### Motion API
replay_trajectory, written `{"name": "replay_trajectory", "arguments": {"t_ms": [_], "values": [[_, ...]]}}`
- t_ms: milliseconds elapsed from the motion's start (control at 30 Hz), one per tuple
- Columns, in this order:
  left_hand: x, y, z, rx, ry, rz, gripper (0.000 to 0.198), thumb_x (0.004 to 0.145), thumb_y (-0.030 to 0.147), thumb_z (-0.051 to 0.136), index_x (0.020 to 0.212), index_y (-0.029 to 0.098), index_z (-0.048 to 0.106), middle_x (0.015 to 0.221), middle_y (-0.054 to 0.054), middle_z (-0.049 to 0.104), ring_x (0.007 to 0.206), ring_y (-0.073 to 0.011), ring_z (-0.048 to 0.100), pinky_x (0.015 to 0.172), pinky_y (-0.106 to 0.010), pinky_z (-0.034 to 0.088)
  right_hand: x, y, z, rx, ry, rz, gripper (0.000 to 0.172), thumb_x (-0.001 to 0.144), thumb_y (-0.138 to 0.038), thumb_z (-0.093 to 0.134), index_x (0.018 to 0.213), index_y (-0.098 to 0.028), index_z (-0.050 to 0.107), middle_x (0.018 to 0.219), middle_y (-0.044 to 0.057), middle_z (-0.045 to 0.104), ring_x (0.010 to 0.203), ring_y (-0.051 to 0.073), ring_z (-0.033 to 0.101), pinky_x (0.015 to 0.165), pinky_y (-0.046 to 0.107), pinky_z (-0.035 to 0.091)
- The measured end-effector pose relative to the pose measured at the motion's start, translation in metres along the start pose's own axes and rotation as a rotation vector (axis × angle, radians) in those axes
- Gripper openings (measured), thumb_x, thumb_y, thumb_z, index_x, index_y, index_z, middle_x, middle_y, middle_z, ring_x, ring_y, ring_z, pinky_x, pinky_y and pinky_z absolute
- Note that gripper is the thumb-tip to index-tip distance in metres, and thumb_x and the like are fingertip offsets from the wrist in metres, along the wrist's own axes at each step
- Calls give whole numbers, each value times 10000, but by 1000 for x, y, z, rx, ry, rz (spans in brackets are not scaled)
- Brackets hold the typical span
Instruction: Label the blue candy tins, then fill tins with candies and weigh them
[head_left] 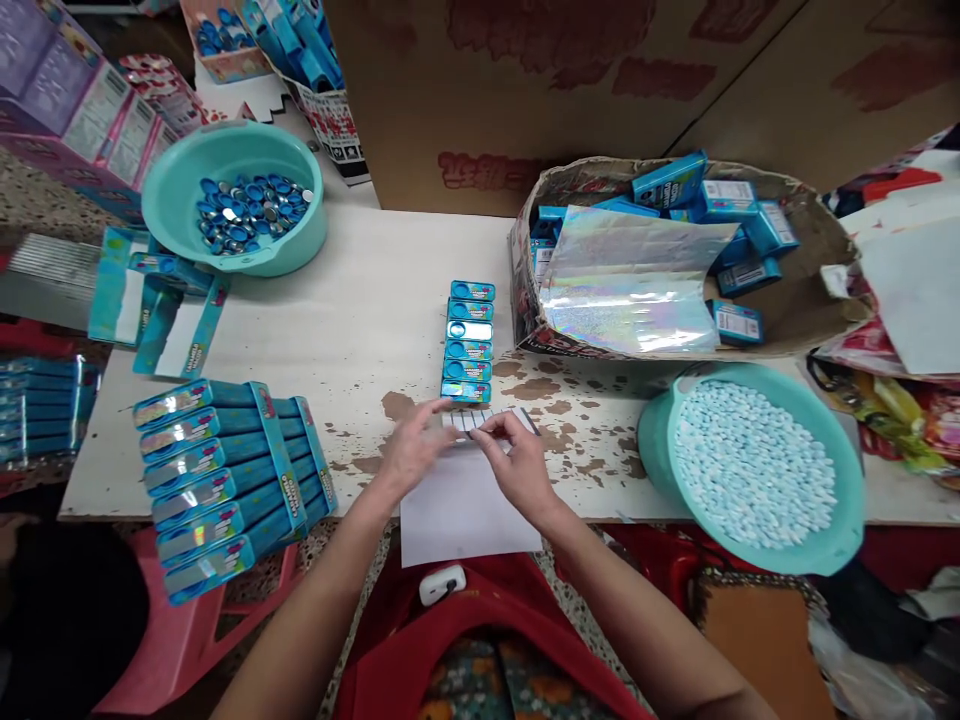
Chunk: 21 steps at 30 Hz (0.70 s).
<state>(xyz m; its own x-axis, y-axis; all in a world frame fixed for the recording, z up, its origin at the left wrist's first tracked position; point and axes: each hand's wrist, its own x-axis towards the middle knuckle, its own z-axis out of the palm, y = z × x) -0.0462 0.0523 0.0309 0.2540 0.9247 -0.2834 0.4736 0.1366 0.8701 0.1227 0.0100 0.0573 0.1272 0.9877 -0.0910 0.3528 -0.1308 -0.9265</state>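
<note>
My left hand [415, 445] and my right hand [515, 463] meet over a white sheet of paper [461, 510] at the table's near edge. Between their fingertips lies a short row of small white tablets [471, 420]. The right hand's fingers are pinched at the row; the left hand's fingers lie curved against its left end. Just beyond the hands stands a column of small blue tins [469, 342], one of them open and showing its shiny inside.
A teal basin of white tablets [754, 465] sits at the right. A teal bowl of blue lids [241, 200] sits at far left. A cardboard tray [810, 290] holds blue boxes and holographic foil. Stacked blue display packs [229, 475] rest near left.
</note>
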Motion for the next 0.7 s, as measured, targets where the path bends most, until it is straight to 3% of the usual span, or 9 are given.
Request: {"name": "replay_trajectory", "arguments": {"t_ms": [67,133,267,400,467,567,700], "values": [[-1,13,-5,-80,-139,-21,272,817,404,515,922,182,632,875,-28,647,800,-159,560,736,-262,425,6,-3,5,83,16,46,140,844,-336,580,803,-202,569,749,-2,599,712,160,560,696,278,457],[7,21,-12,-100,-169,-43,245,819,386,496,798,165,602,690,2,587,679,-129,524,652,-240,405,16,0,13,114,76,91,156,833,-352,587,805,-200,612,807,21,618,777,178,573,712,289,465],[43,21,-26,-16,-85,10,242,819,335,458,1013,208,529,653,47,520,625,-112,481,593,-221,367,48,11,31,1,313,110,178,775,-367,650,767,-196,698,1023,82,574,1027,234,518,870,350,429],[81,9,-24,126,-39,70,198,824,283,410,1002,227,475,663,47,501,607,-120,473,585,-231,350,81,27,46,-125,467,96,143,729,-318,686,724,-174,691,979,75,514,1011,226,489,943,366,357],[93,0,-17,120,-38,64,167,823,268,404,976,226,457,653,46,489,610,-124,479,587,-232,353,89,36,52,-131,526,110,159,694,-300,706,733,-159,645,956,71,496,970,216,488,903,343,374],[99,-10,-6,87,-5,24,164,829,252,391,985,230,434,639,47,491,619,-130,497,595,-232,365,91,51,57,-60,592,224,345,622,-337,752,829,-165,537,862,31,509,792,182,502,747,298,415],[98,-11,5,232,59,-50,212,868,258,333,1051,234,437,720,11,567,645,-148,524,614,-253,376,91,62,55,-24,547,217,366,651,-374,710,835,-193,450,778,-13,512,656,145,467,645,262,392]]}}
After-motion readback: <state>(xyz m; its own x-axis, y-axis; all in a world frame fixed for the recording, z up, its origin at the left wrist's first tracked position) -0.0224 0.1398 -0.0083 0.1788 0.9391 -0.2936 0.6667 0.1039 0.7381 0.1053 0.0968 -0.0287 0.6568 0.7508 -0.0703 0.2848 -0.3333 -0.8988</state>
